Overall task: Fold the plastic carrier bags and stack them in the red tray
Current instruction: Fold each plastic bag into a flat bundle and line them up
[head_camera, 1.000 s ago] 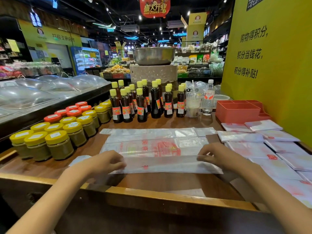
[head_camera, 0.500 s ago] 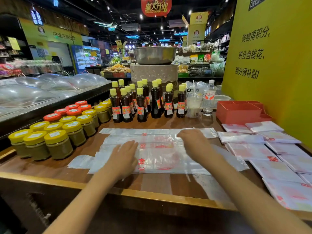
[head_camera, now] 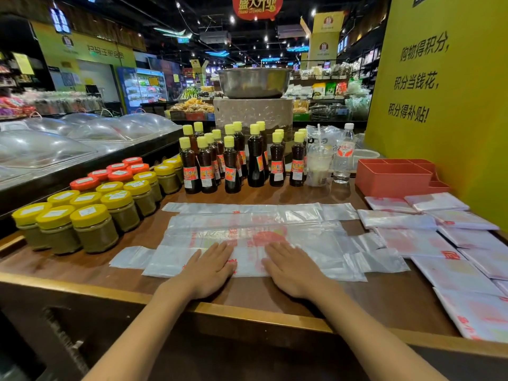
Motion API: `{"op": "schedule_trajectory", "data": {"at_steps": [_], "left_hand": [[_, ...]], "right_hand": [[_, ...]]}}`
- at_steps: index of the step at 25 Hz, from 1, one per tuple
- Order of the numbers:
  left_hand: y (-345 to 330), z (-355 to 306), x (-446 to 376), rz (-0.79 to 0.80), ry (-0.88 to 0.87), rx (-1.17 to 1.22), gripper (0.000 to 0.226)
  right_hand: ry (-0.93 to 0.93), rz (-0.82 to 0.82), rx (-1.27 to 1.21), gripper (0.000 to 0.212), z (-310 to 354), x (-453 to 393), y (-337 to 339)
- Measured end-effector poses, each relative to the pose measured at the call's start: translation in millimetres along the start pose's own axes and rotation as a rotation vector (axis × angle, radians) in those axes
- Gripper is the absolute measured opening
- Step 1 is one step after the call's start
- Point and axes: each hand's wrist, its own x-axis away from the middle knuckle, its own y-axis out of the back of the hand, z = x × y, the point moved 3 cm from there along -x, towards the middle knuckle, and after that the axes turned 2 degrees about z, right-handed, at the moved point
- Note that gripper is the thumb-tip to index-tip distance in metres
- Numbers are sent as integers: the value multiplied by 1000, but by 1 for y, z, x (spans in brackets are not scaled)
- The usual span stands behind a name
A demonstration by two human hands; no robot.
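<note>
Film-thin bag (head_camera: 275, 237): limp, slippery. Left hand (head_camera: 210, 266), right hand (head_camera: 291, 266) press it, fingers straight; pinch edges.

Your left hand (head_camera: 209, 266) and right hand (head_camera: 288, 266) cover the near middle of the carrier bag (head_camera: 310, 243), so its red print there cannot be read. The folded bags (head_camera: 478, 312) at the right run off the frame's edge. Labels on the sauce bottles (head_camera: 231, 166) are too small to read.
</note>
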Motion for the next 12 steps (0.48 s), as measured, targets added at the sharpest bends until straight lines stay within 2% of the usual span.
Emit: {"op": "schedule_trajectory", "data": {"at_steps": [5, 8, 10, 12], "left_hand": [[7, 45, 11, -8, 100, -6, 69], [6, 48, 16, -25, 97, 16, 91], [9, 45, 20, -66, 81, 67, 114], [13, 42, 24, -133, 47, 115, 116]], "right_hand": [[-260, 0, 38, 63, -88, 21, 18], [-351, -75, 8, 64, -99, 26, 16], [-367, -167, 4, 66, -96, 25, 20], [-248, -262, -26, 69, -90, 27, 26]]}}
